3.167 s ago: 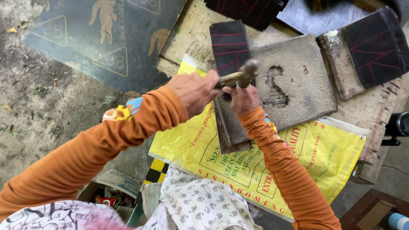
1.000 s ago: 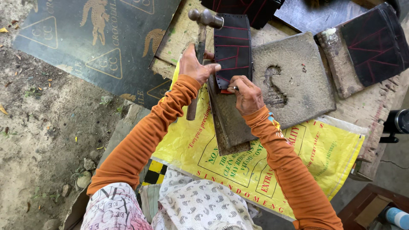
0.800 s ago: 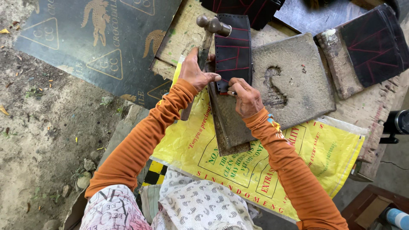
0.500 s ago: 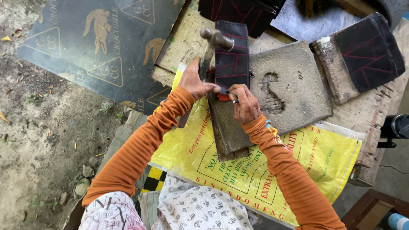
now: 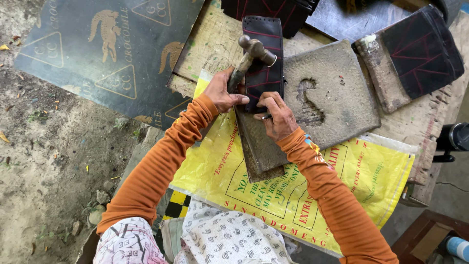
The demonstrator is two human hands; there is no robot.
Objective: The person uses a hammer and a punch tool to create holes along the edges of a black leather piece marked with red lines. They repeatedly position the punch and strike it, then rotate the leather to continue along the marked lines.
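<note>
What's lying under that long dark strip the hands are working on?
A yellow printed sack lies under the strip's near end, on a wooden board. What lies directly beneath its middle is covered.

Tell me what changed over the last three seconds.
The left hand kept its grip on the hammer and swung its head up from beside the right hand to above the black stitched piece. The right hand still pinches a small tool at that piece's lower edge. The grey slab and yellow sack stayed put.

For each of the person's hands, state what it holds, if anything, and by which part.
Left hand: hammer, gripped on its handle. Right hand: a thin metal pin-like tool, pinched on its shaft.
</note>
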